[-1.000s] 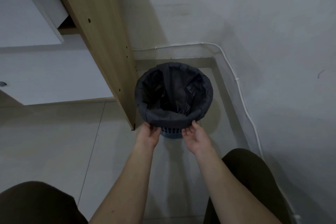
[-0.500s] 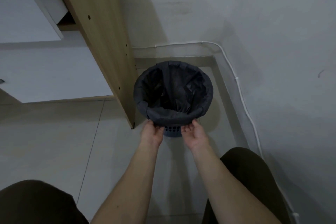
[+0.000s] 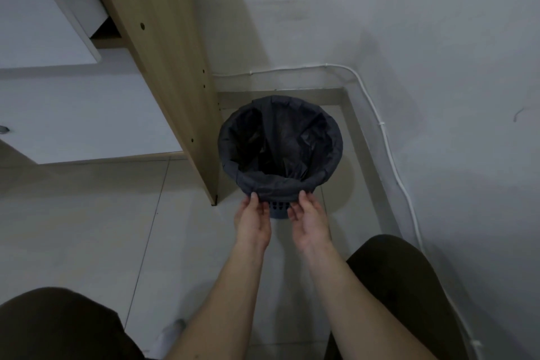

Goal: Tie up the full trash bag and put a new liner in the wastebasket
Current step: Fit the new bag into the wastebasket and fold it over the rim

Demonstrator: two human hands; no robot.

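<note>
Down at the near lip of the wastebasket [image 3: 277, 209], at six o'clock on its rim, both hands have drawn closer together than a second ago: the left hand [image 3: 252, 221] and right hand [image 3: 309, 221] now flank the folded-over cuff of the dark liner [image 3: 277, 188], fingers half curled and touching its edge; whether they pinch it I cannot tell. That suggests the cuff is being smoothed or tucked, so the lining step looks nearly finished. No tied bag is in view. Pale floor tiles [image 3: 87, 242] carry the basket, tucked in a white corner, with a wooden panel [image 3: 163, 67] at nine o'clock and a white cable [image 3: 388, 140] at three.
</note>
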